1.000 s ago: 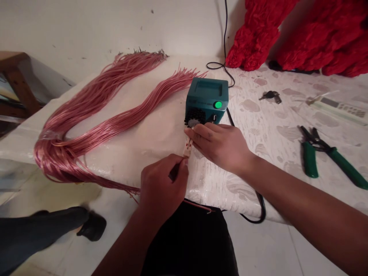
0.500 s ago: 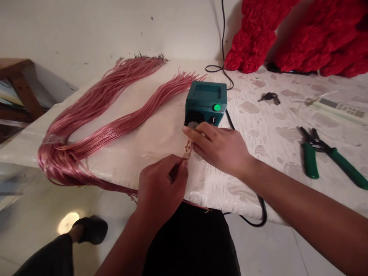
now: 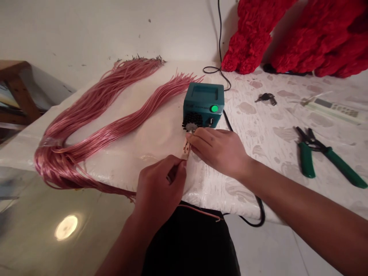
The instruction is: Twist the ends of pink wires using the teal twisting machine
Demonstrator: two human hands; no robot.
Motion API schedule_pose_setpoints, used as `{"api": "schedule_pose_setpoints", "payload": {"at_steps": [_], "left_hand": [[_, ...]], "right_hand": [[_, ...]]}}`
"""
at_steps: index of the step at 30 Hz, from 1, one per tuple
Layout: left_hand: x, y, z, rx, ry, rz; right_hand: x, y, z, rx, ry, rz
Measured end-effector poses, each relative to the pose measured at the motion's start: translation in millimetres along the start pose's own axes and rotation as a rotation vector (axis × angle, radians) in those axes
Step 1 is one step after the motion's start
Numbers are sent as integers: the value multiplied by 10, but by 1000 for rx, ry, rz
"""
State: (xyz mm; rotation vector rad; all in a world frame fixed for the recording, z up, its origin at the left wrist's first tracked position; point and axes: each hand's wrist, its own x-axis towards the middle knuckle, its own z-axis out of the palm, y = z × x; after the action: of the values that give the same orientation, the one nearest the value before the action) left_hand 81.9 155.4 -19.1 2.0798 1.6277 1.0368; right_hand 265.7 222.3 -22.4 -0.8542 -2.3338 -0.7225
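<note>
A small pale piece with brown markings (image 3: 186, 148) is held between both hands, in front of a teal box (image 3: 203, 100) with a lit green button and a dark bristly wheel (image 3: 191, 122). My left hand (image 3: 161, 188) is closed, pinching the lower end of the pale piece. The fingers of my right hand (image 3: 217, 149) are pressed together at its upper end, just below the wheel. One pink wire (image 3: 199, 211) passes below my left hand, over dark cloth. Large bundles of pink wire (image 3: 120, 126) lie to the left.
Green-handled pliers (image 3: 307, 159), a pale calculator-like device (image 3: 336, 109) and keys (image 3: 266, 98) lie on the right. Red flower bunches (image 3: 248, 38) stand behind. A black cable (image 3: 260, 211) hangs over the front edge. A wooden stool (image 3: 15, 92) is at far left.
My right fingers have drawn slightly down from the wheel, which shows more now. The pink wire's end has shifted right and down. The foot at lower left is out of view.
</note>
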Motion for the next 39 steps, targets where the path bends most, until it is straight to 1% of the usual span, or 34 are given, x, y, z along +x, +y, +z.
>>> {"api": "schedule_pose_setpoints", "payload": {"at_steps": [4, 7, 16, 21, 25, 28, 30, 32, 34, 36, 37, 39], "left_hand": [[-22, 3, -13, 4, -13, -25], [-32, 9, -22, 18, -20, -18], [-20, 39, 16, 47, 23, 3], [-13, 41, 21, 34, 35, -9], [-8, 37, 19, 22, 22, -24], [-8, 24, 19, 19, 17, -33], [-10, 5, 24, 17, 22, -31], [-12, -20, 33, 13, 31, -28], [-15, -41, 47, 5, 35, -36], [-17, -53, 58, -11, 24, -57], [-17, -56, 59, -18, 17, -73], [-14, -59, 55, -27, -1, -99]], "right_hand": [[-4, 3, -2, 3, -1, -6], [-8, 5, -2, 6, -16, -8], [-4, 6, -5, 22, -19, -11], [5, -7, 15, 4, -4, 36], [-2, -8, 35, 9, -7, 66], [-20, -5, 26, 55, -15, 62], [-38, 18, 3, 154, -34, 77], [-56, 85, -24, 285, -37, 159], [-64, 211, -43, 364, -11, 332], [-51, 381, -45, 355, 18, 541], [-36, 468, -39, 342, 11, 626], [5, 614, -13, 341, -46, 710]]}}
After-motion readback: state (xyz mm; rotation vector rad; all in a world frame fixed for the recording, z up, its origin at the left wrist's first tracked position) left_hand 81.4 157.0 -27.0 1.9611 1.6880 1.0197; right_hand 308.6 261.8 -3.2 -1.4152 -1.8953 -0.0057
